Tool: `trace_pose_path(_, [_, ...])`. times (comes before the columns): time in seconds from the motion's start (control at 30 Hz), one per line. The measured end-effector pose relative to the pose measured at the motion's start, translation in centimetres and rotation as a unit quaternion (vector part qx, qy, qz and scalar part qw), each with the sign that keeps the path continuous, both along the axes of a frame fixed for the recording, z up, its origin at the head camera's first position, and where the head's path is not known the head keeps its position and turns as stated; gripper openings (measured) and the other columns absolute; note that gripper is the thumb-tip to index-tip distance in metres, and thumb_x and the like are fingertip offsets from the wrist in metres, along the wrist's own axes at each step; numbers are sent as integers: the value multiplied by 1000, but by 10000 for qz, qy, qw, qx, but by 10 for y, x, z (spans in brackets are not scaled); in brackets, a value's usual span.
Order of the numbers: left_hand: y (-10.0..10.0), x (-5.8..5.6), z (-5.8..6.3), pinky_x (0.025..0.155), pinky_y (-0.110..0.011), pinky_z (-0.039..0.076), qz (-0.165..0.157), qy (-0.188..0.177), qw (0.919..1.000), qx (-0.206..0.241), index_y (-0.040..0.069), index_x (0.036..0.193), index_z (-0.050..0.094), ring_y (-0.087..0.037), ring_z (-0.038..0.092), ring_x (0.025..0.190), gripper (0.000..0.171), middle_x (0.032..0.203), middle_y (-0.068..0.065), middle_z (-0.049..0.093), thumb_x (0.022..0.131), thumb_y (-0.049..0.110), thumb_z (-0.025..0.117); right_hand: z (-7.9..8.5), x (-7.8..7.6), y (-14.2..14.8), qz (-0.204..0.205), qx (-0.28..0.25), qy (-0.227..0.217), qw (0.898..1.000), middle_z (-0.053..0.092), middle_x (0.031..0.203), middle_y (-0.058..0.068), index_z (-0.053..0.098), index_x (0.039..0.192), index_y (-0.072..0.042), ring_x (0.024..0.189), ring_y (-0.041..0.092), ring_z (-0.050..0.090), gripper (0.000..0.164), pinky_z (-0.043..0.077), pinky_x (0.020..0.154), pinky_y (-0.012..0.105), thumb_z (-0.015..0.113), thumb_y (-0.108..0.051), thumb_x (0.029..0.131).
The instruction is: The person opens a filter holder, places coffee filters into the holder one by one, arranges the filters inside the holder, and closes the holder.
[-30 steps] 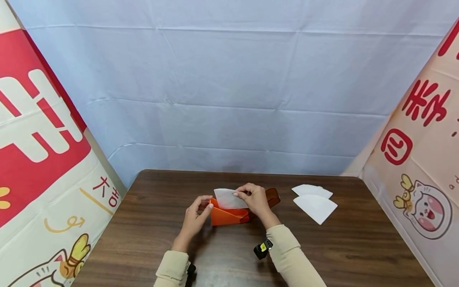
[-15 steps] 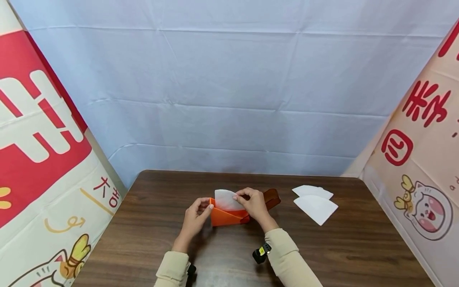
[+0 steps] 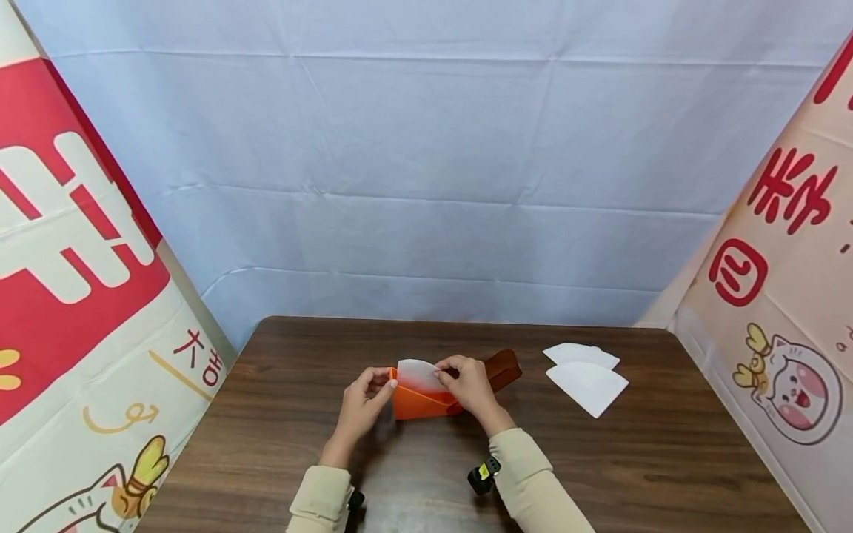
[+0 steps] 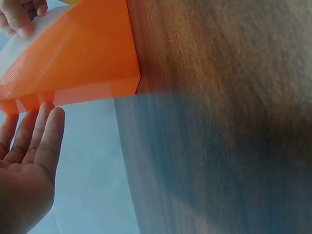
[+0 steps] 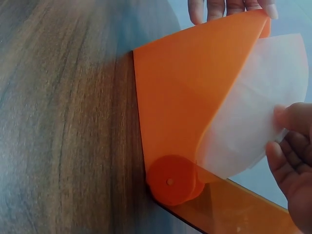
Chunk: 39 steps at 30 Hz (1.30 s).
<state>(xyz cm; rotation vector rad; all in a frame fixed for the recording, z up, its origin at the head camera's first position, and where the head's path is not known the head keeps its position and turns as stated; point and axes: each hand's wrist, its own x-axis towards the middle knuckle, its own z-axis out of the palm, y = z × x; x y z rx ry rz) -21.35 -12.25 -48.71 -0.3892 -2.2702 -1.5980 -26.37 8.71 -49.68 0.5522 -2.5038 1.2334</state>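
An orange coffee filter holder (image 3: 418,406), wedge-shaped, stands on the table. Its translucent brown lid (image 3: 503,369) is swung out to the right on a round hinge (image 5: 169,181). White fan-shaped filter papers (image 5: 261,92) sit partly inside, their curved tops rising above the slanted rim. My left hand (image 3: 362,406) grips the holder's left end, thumb at the front corner; in the left wrist view its fingers (image 4: 41,131) lie against the end wall. With thumb and index finger my right hand (image 3: 472,386) pinches the papers' right upper edge.
To the right, more white filter papers (image 3: 588,387) lie in two overlapping fans on the dark wooden table (image 3: 666,451). Pale blue cloth (image 3: 426,185) hangs behind the table, and printed banners (image 3: 776,311) flank it on both sides.
The papers have sunk lower into the holder, with the right hand moving down alongside them. The left hand keeps its place at the holder's end.
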Motion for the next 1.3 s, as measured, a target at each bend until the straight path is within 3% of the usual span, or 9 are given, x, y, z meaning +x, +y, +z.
trace_pose_path(0.37, [1,2,3,71,-32,52,-41,-127,9999,-12,-5,104,62,-28,59,79,21,92,-14,64,86,5,66,-2,2,-2,213,621,-250,9975,68,80,-1,74,83,-7,72,14,59,5,50,65,27,71,-12,83])
trace_pose_path(0.63, [-1,1,5,69,-30,52,-24,-96,9999,-42,-6,105,62,-28,60,79,22,91,-13,64,86,5,66,-9,1,-10,3,653,-326,9973,68,78,-1,75,83,-9,72,15,59,3,51,67,30,72,-9,81])
trace_pose_path(0.73, [-3,-4,-4,68,-29,52,-21,-33,9999,-99,-3,105,62,-22,60,78,23,91,-9,65,87,10,66,-11,1,-13,-156,664,-371,9970,68,78,-1,75,83,-9,73,16,60,4,51,68,31,73,-8,80])
trace_pose_path(0.87, [-3,-4,-4,68,-27,52,-25,-29,9999,-147,-4,105,62,-21,60,78,23,90,-8,65,87,10,66,-12,1,-14,-292,722,-479,9958,68,78,0,75,84,-9,73,17,58,4,51,68,32,72,-8,80])
trace_pose_path(0.97, [0,1,3,69,-27,52,-25,-59,9999,-122,-6,105,62,-27,60,78,22,91,-13,64,87,6,66,-10,2,-15,-323,813,-518,9948,67,77,0,74,83,-9,72,18,58,4,51,68,33,73,-9,80])
trace_pose_path(1.3, [0,0,4,69,-30,52,-59,-106,9999,-80,-7,106,61,-28,60,79,23,92,-14,64,87,6,65,-5,1,-16,-243,1048,-570,9926,66,77,0,73,84,-9,68,16,55,4,51,66,31,72,-11,81])
